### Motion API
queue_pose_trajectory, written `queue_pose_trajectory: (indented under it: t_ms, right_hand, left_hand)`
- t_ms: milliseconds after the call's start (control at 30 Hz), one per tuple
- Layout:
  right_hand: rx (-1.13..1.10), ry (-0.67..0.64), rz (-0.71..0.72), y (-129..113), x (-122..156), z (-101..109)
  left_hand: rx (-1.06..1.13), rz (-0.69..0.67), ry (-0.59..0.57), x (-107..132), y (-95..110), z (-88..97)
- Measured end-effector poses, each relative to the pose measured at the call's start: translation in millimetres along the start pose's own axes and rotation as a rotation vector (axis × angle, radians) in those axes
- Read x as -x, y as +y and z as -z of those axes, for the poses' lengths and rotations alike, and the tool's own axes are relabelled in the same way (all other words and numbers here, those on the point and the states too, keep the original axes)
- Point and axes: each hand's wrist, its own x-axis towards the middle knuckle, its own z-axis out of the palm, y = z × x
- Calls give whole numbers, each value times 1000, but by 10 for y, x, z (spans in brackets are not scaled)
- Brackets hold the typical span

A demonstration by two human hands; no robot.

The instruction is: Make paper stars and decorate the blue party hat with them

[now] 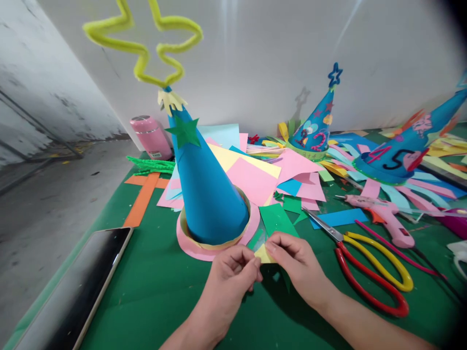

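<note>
Between my two hands is a small piece of yellow paper (265, 254). My left hand (235, 272) pinches its left edge with thumb and finger, and my right hand (294, 257) pinches it from the right. Just behind them stands a tall blue paper cone hat (211, 189) with a pink brim (188, 245). A green paper star (185, 132) is on its upper side, and a yellow pipe-cleaner star (178, 48) rises from the tip. Green paper scraps (278, 221) lie just beyond my right hand.
Scissors (372, 267) with red and yellow handles and a pink glue gun (383, 211) lie at right. A phone (83, 282) is at left. Coloured paper sheets (251, 180), a pink bottle (151, 136) and two decorated cone hats (315, 124) stand or lie farther back.
</note>
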Motion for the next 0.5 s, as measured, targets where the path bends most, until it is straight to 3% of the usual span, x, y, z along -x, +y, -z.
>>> queue_pose_trajectory:
  t_ms: [300, 500]
  right_hand:
    - [-152, -40, -100, -1, -19, -17]
    - [-105, -47, -37, -37, -11, 4]
  left_hand:
    - [-128, -25, -1, -12, 8, 18]
    - [-123, 18, -10, -6, 27, 24]
